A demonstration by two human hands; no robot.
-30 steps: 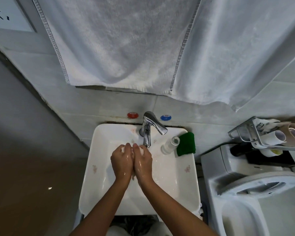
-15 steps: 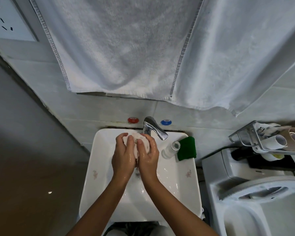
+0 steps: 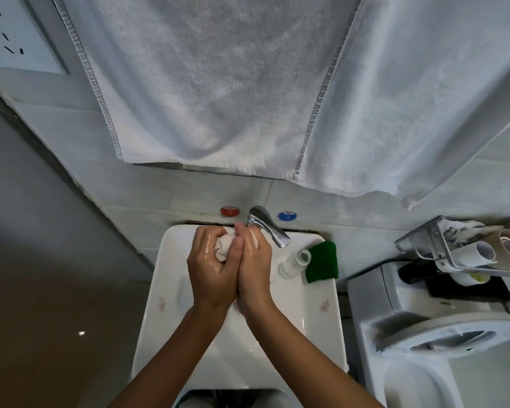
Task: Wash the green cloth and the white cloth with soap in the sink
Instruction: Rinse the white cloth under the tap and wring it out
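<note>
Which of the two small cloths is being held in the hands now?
The white cloth, bunched between the left hand and right hand. The green cloth lies untouched on the sink rim, beside the bottle.

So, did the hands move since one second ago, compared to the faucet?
Yes. The left hand and right hand, squeezing the white cloth, have moved up the sink toward the faucet.

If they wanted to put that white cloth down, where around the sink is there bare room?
The sink rim left of the left hand is bare, as is the basin floor below the wrists. The back right corner is crowded: bottle, green cloth and tap sit close together.
</note>
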